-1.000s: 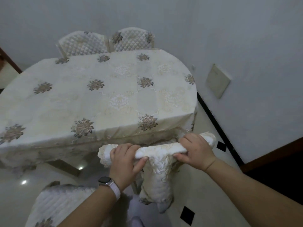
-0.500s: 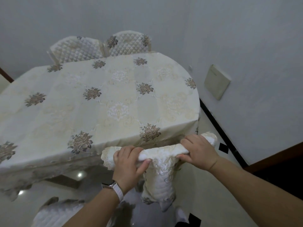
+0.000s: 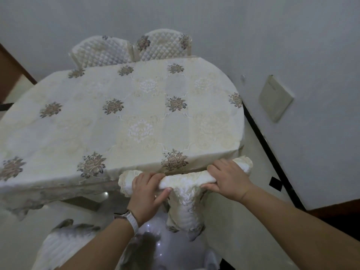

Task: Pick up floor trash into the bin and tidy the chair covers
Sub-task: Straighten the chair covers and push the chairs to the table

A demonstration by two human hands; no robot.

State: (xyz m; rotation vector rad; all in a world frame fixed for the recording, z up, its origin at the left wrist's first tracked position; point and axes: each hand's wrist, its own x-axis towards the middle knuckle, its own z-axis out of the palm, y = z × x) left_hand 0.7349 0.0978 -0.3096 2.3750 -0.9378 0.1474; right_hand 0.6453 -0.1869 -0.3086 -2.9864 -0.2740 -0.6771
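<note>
Low centre, left hand [image 3: 148,191] and right hand [image 3: 228,178] grip the rolled chair cover [image 3: 185,180], fingers [image 3: 145,177] curled, tidying it; smoothing down probably follows.

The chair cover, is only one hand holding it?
No, the left hand and the right hand both grip the chair cover along its top edge.

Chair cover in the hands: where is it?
Lower centre of the head view, beside the near edge of the table; the left hand and right hand grip the chair cover.
</note>
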